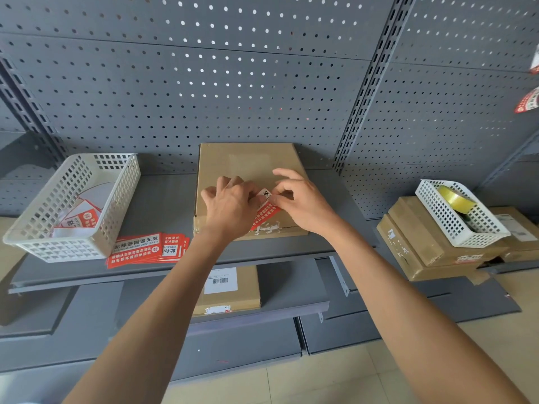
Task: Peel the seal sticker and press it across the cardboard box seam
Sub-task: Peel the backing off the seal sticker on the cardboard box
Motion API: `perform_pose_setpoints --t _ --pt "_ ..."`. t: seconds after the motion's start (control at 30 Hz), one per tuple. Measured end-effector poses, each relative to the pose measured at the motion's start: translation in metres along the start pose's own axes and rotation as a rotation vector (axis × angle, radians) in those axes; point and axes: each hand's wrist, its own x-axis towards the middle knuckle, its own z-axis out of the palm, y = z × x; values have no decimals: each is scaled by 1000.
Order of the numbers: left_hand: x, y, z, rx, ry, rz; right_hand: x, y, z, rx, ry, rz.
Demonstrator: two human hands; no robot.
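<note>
A flat cardboard box [248, 161] lies on the grey shelf [163, 199], its near edge marked with torn white label scraps. A red and white seal sticker [265, 212] hangs tilted over the box's near half. My left hand [230, 205] grips its left side. My right hand [300, 199] pinches the white upper end between thumb and forefinger, the other fingers spread. Whether the sticker touches the box or sits on its backing is hidden by the hands.
A stack of red seal stickers [145, 250] lies left of the box, beside a white basket [70, 211] holding paper scraps. On the right, a basket with a yellow tape roll [460, 212] rests on stacked boxes [423, 246]. Another box [227, 290] sits on the lower shelf.
</note>
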Motion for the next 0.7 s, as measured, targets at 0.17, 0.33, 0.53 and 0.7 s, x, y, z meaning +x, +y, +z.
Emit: perform_pose_setpoints --t 0.17,0.33,0.53,0.7 --pt "1 0 2 -1 0 -10 1 2 0 58 20 26" --pt "3 -2 4 5 4 -9 -3 -2 -5 47 5 61" --pt "6 -2 3 18 -26 -24 1 -15 -9 -22 -82 119" --pt "14 4 2 -19 -79 -102 9 -21 -11 -3 -151 190"
